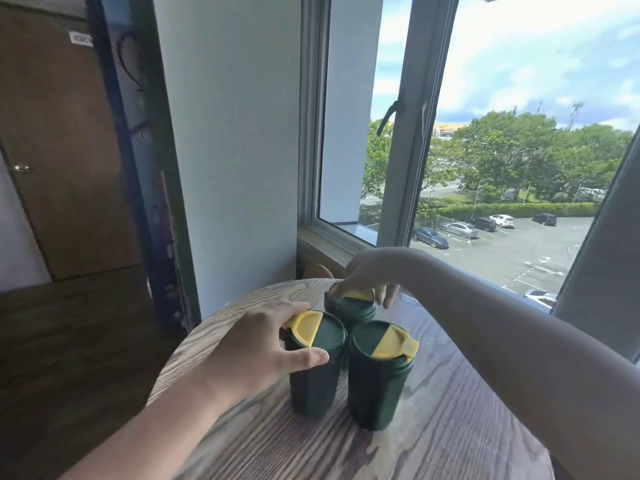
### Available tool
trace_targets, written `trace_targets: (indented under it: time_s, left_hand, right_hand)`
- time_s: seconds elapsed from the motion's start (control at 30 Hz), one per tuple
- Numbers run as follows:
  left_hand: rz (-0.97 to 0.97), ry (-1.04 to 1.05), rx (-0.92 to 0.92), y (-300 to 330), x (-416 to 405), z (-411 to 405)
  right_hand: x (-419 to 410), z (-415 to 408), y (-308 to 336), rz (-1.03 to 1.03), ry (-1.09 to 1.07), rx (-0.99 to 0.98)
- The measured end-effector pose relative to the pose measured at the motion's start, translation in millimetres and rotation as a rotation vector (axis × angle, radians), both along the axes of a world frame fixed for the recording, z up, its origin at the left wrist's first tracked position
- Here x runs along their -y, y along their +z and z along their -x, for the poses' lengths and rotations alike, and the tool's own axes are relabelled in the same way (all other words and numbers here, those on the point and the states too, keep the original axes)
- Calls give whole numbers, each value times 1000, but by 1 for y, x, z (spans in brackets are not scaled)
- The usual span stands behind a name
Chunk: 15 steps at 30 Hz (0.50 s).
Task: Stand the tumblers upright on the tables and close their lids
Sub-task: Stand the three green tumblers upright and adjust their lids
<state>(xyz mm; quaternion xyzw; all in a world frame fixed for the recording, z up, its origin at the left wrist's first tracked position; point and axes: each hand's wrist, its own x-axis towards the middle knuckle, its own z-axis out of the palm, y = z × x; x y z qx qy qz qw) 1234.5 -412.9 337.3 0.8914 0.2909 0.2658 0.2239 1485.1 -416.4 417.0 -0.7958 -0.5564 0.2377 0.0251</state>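
Wooden bench (pixel 450 427) carries three upright tumblers; left hand (pixel 256 355) wraps fingers round the left tumbler (pixel 313 362), right hand (pixel 370 275) presses the far tumbler (pixel 349 311) lid.

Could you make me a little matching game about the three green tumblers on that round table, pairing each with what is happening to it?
Column one:
1. near left tumbler
2. near right tumbler
3. far tumbler

Column two:
A. no hand on it, yellow flap lying flat
B. right hand on top of its lid
C. left hand wrapped around its rim

Pairs: 1-C, 2-A, 3-B. All three stand upright on the wooden table.
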Motion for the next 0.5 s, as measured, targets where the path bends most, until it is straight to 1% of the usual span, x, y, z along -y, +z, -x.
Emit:
trace_targets:
  time_s: [0.1, 0.3, 0.5]
  left_hand:
    - [6, 5, 24, -2, 2, -1]
    - [20, 22, 36, -4, 1, -2]
    - [23, 31, 34, -4, 1, -3]
  right_hand:
    - [1, -8, 0, 7, 20, -9]
    - [9, -20, 2, 5, 43, -149]
    - [10, -21, 3, -9, 55, -190]
